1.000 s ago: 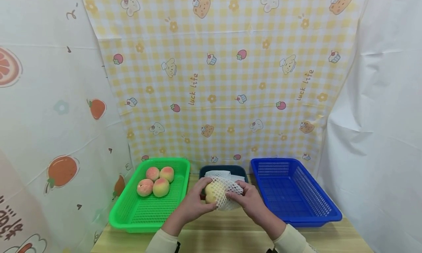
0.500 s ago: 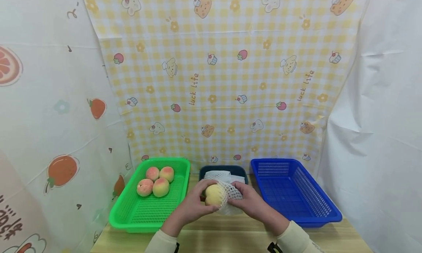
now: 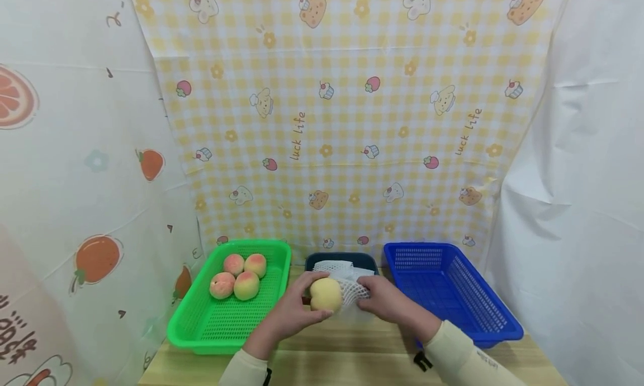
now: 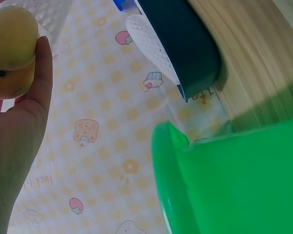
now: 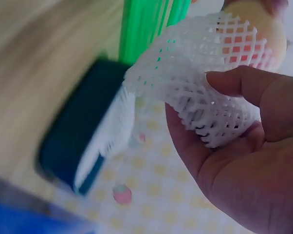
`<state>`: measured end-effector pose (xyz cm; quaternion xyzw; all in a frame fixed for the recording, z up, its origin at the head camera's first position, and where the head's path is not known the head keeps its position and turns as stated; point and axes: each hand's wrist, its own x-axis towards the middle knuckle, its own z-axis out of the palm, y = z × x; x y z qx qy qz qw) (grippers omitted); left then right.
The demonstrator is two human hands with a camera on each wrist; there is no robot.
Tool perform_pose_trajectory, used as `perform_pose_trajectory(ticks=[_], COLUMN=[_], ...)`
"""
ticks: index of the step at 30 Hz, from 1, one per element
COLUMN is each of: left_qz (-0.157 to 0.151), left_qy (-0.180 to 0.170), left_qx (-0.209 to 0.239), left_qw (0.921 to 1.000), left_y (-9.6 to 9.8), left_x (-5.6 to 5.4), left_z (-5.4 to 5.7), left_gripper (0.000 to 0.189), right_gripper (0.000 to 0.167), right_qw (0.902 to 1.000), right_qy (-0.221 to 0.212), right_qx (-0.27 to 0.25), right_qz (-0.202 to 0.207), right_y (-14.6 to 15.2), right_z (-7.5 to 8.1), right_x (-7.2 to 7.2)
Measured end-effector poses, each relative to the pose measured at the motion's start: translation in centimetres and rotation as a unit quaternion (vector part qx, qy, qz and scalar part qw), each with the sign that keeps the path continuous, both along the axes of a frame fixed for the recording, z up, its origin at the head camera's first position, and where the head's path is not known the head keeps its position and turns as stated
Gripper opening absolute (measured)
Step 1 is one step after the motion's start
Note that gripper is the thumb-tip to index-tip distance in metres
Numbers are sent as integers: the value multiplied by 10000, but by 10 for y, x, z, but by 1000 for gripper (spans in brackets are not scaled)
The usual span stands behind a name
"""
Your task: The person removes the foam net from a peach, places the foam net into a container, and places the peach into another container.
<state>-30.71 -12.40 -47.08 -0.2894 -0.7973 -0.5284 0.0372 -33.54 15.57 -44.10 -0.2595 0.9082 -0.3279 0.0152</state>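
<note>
My left hand holds a yellow peach between thumb and fingers, over the front middle of the table. In the left wrist view the peach sits above the palm. To its right, my right hand pinches a white foam net sleeve between thumb and fingers. In the right wrist view the net hangs bunched in the grip, its far end overlapping the peach, whose side shows red through the mesh.
A green basket with several peaches stands at the left. Behind the hands is a dark teal bin with more white foam nets. At the right stands a blue basket. A patterned cloth hangs behind.
The net, which covered much of the peach, has moved right with my right hand and leaves most of the peach bare. My left hand keeps holding the peach in about the same place.
</note>
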Motion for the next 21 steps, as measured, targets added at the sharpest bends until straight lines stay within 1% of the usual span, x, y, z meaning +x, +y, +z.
perform_pose_trajectory(ticks=[3,5,7,8,11,12,13,14,18,19,21], left_qz=[24,21,32,42,39,24,20,8,71,105,107], left_qy=[20,47,46,34,-7,3,8,5,2,-15,-17], left_qx=[146,229,258,256,212,212,198,199,208,193,207], left_qw=[9999,9997,9997,9997,9998,9998,9998,9998,9998,9998,9997], left_y=[-3,-4,-6,-6,-8,-8,-8,-9,-10,-11,-12], left_x=[0,0,-1,0,1,1,1,1,0,0,-1], left_z=[-1,-1,-1,0,0,0,0,0,0,-1,-1], left_gripper=[74,74,74,74,74,74,74,74,74,74,73], right_gripper=[14,11,14,19,47,52,53,49,18,15,14], right_qw=[9989,9974,9955,9947,9906,9896,9879,9859,9698,9655,9586], right_qy=[41,150,299,333,580,651,750,859,1495,1595,1717], right_qx=[350,588,805,891,1146,1182,1239,1303,1709,1808,1967], right_qz=[-305,-397,-409,-399,-465,-505,-547,-598,-887,-980,-1138], right_y=[5,8,10,11,13,13,13,12,4,2,-3], right_z=[14,23,32,36,39,39,38,37,27,25,20], right_x=[-17,-33,-49,-57,-78,-83,-89,-95,-121,-127,-139])
